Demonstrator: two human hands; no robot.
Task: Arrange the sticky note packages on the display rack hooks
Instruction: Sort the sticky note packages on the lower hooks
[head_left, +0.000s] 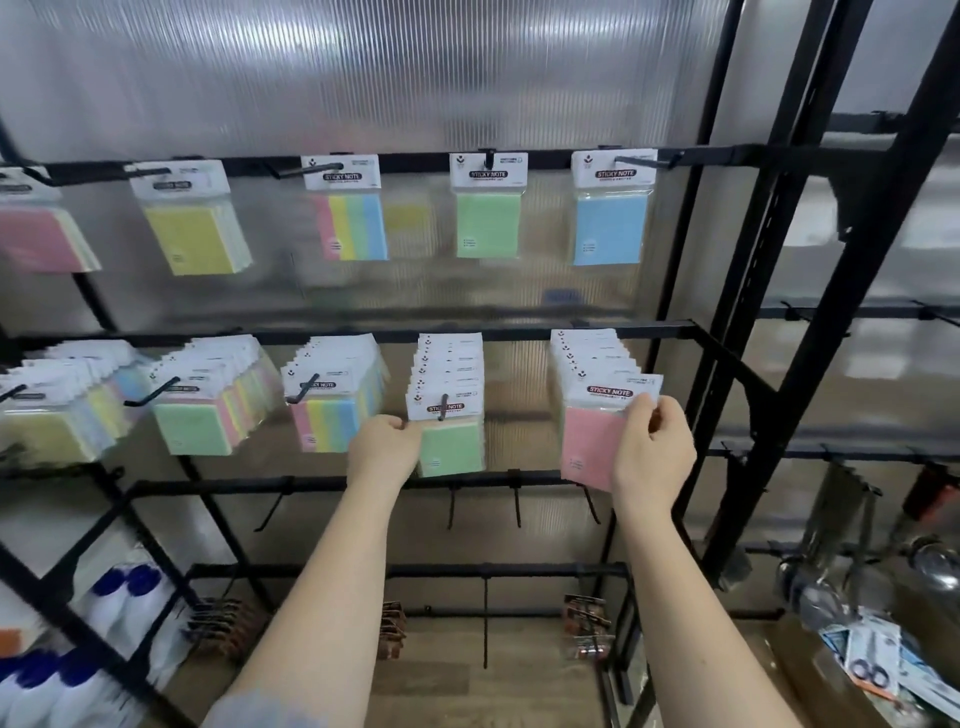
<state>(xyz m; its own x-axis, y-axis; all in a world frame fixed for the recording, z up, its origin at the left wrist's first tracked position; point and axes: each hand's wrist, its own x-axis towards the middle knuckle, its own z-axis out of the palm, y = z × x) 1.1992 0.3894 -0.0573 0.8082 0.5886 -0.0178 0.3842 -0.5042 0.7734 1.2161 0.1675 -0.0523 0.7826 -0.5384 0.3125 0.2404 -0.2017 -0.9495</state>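
At the centre right of the frame, the right hand (652, 452) pinches the front pink sticky note package (592, 441) by its right edge, fingers curled round the white header card, at the front of a stack of packages on the rightmost hook of the middle rail. Just left of it, the left hand (384, 449) has its curled fingers on the left edge of the front green package (451, 449), which hangs on a hook (443, 406) with a thick stack behind it. Further left on the same rail hang a striped stack (332, 415), another green-fronted stack (208, 415) and a yellowish stack (57, 421). Along the upper rail (415, 158), single packages hang: pink, yellow, striped, green and blue (612, 223). The black display rack (810, 260) fills the right side; kitchen utensils (831, 577) hang at the lower right.
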